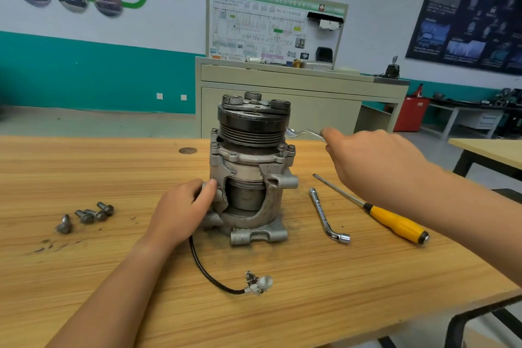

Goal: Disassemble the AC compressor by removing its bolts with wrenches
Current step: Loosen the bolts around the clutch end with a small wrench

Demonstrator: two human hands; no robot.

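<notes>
ac compressor [251, 178] standing upright, pulley end up, near the middle of the wooden surface [84, 277]. step in hand, as judged: bringing the wrench [305, 133] to a flange bolt [291, 147] on the right side, just below the pulley. to do it well, the wrench head should seat fully on the bolt head before any pull. the stroke should be short and level, so the tool neither slips nor tips the housing. left hand [183, 212]: fingers and thumb curled around the left side of the housing, bracing it. right hand [375, 161]: closed around the wrench shank, its open end beside the pulley grooves and not on a bolt. loose bolts [87, 216] lie well to the left; an l-shaped socket wrench [327, 215] and a yellow-handled screwdriver [395, 223] lie to the right.
</notes>
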